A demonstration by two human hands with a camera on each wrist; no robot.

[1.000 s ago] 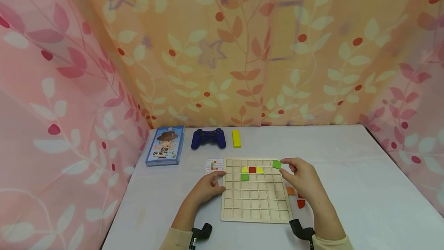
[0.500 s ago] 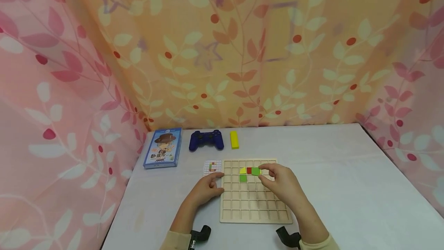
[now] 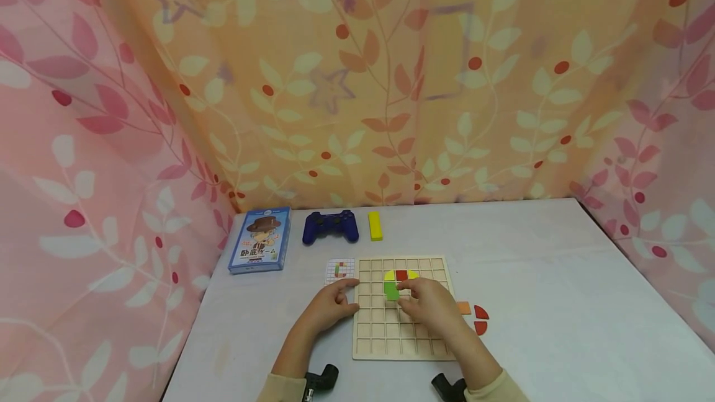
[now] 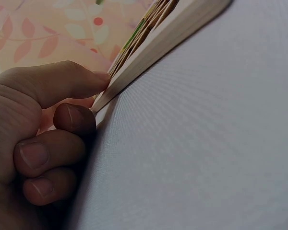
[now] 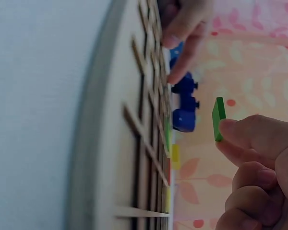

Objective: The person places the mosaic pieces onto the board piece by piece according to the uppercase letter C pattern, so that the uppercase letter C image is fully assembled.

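Observation:
A wooden grid board [image 3: 371, 347] lies on the white table. My left hand [image 3: 329, 306] is at its left edge, thumb and index touching the rim apart from each other; the left wrist view shows the other fingers [image 4: 50, 158] curled. My right hand [image 3: 432, 309] pinches a green square tile [image 5: 219, 120] between thumb and index, raised over the grid. In the head view that tile overlaps the area by a second green tile [image 3: 390, 286] set in the board. Above that one sit a yellow rounded piece [image 3: 389, 275], a red square [image 3: 401, 275] and another yellow piece [image 3: 413, 274].
Right of the board lie an orange tile [image 3: 463, 308] and two red quarter-round pieces [image 3: 481, 312]. A small pattern card [image 3: 339, 268] is by the upper left corner. Behind stand a blue box [image 3: 259, 241], a dark blue game controller [image 3: 331, 227] and a yellow block [image 3: 375, 226].
My right hand has carried the green tile left from the board's upper right corner, over the yellow and red pieces, then down beside the placed green tile. The left hand stays at the edge.

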